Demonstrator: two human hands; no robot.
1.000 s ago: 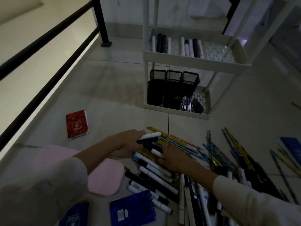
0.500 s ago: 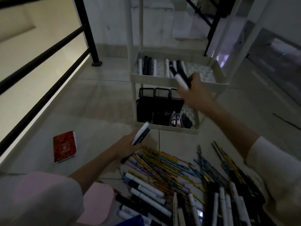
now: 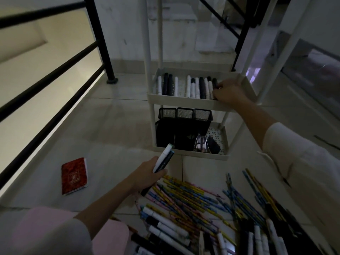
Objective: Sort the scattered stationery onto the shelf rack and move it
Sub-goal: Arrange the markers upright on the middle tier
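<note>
A white shelf rack (image 3: pixel 181 102) stands on the floor ahead. Its middle tray holds a row of black and white markers (image 3: pixel 185 87). My right hand (image 3: pixel 228 92) rests in that tray at the row's right end, fingers curled on a black marker (image 3: pixel 214 83). My left hand (image 3: pixel 147 174) hovers above the floor in front of the rack's bottom tray, gripping two markers (image 3: pixel 164 158), one white and one dark. Scattered pencils (image 3: pixel 185 197) and more markers (image 3: pixel 165 225) lie on the floor below my arms.
Black mesh pen holders (image 3: pixel 184 115) and binder clips (image 3: pixel 201 143) sit in the bottom tray. A red notebook (image 3: pixel 74 175) lies on the floor at left, a pink pad (image 3: pixel 110 236) near my left sleeve. A black railing (image 3: pixel 55 74) runs along the left side.
My right hand carried markers from the floor pile up to the middle tray and now sits in the row. My left hand lifted its two markers off the pile toward the rack.
</note>
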